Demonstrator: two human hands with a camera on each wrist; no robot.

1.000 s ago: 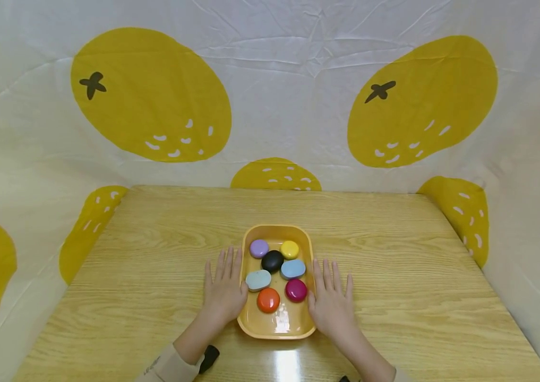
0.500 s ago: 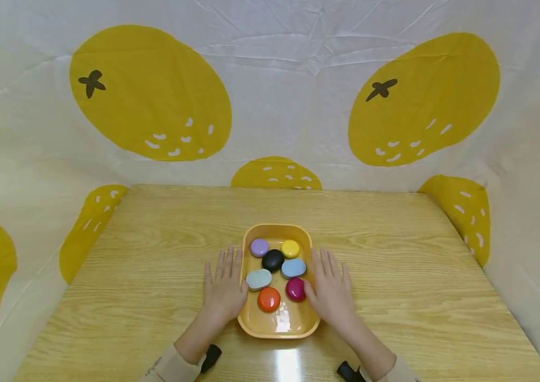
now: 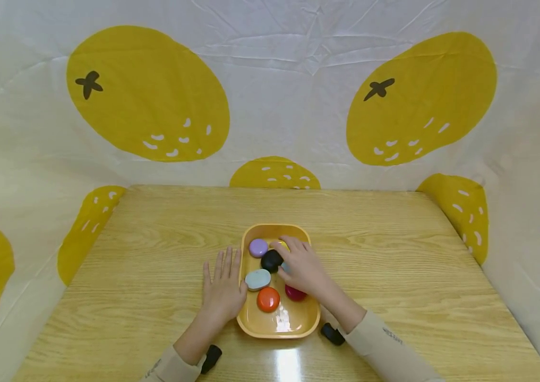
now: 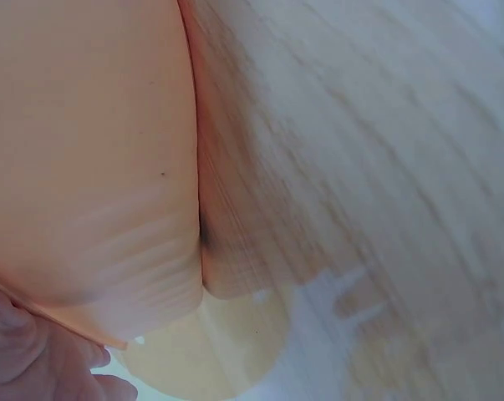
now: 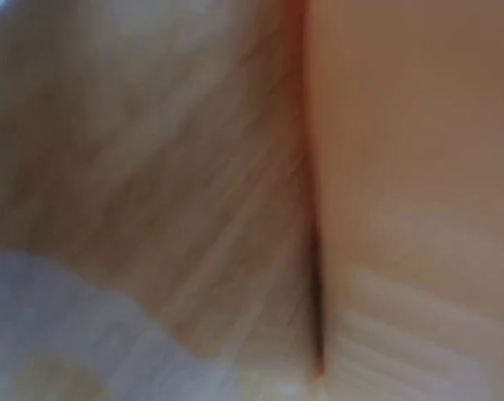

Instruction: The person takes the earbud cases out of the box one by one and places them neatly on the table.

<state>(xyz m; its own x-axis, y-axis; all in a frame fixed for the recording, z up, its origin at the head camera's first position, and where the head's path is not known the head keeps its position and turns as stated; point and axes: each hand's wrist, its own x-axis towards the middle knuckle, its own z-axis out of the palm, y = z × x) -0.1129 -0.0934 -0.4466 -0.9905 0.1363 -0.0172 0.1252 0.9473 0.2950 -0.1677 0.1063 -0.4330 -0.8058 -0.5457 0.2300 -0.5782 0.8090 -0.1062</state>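
An orange-yellow tray (image 3: 279,331) sits on the table, holding several smooth, rounded pieces. My left hand (image 3: 223,294) lies along its left side, fingers straight and thumb at the rim. My right hand (image 3: 304,268) reaches over the right rim, fingers bent and spread from the thumb. Beneath it show parts of a light blue oval piece (image 3: 285,267), a yellow round piece (image 3: 283,244) and a magenta round piece (image 3: 293,293). A black oval piece (image 3: 271,261) lies just left of the fingers. Whether the right fingertips touch anything is hidden.
Also in the tray are a purple round piece (image 3: 258,248), a pale grey-blue oval piece (image 3: 257,279) and an orange round piece (image 3: 268,300). The wooden table (image 3: 394,249) extends around the tray. A fruit-print cloth (image 3: 289,106) hangs behind and at the sides.
My right hand has left the tray's right side and moved leftward over the tray, its fingers bending above the pieces. My left hand stays in place.
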